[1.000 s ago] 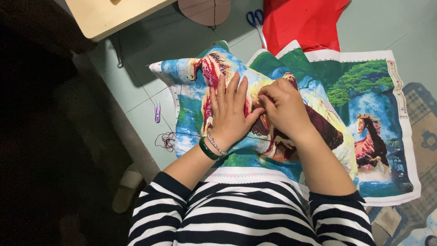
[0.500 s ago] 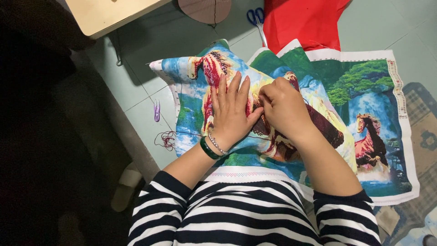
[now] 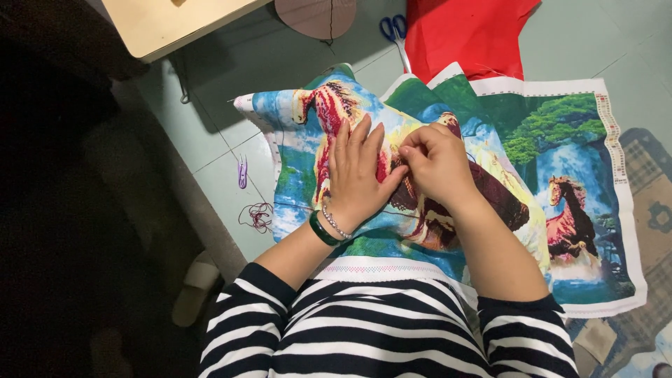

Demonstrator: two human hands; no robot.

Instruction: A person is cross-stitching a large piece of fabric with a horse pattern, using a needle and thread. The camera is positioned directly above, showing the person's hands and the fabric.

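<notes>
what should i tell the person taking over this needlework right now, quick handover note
Left hand: lies flat, fingers spread, on the cross-stitch canvas, pressing it down. It holds nothing.
Right hand: fingertips pinched together at the cloth beside the left thumb; any needle there is too small to see.
Things: the canvas with the horse picture lies over the lap and floor. A dark thread runs across it under the hands. A thread tangle and small purple snips lie on the floor to the left; blue-handled scissors and red fabric lie beyond the canvas.
Done and left: most of the picture looks filled with colour; the stitch in hand is unfinished.

horse-print cloth (image 3: 560, 140) multicoloured | fabric (image 3: 469, 35) red | sleeves (image 3: 280, 329) black-white striped
</notes>
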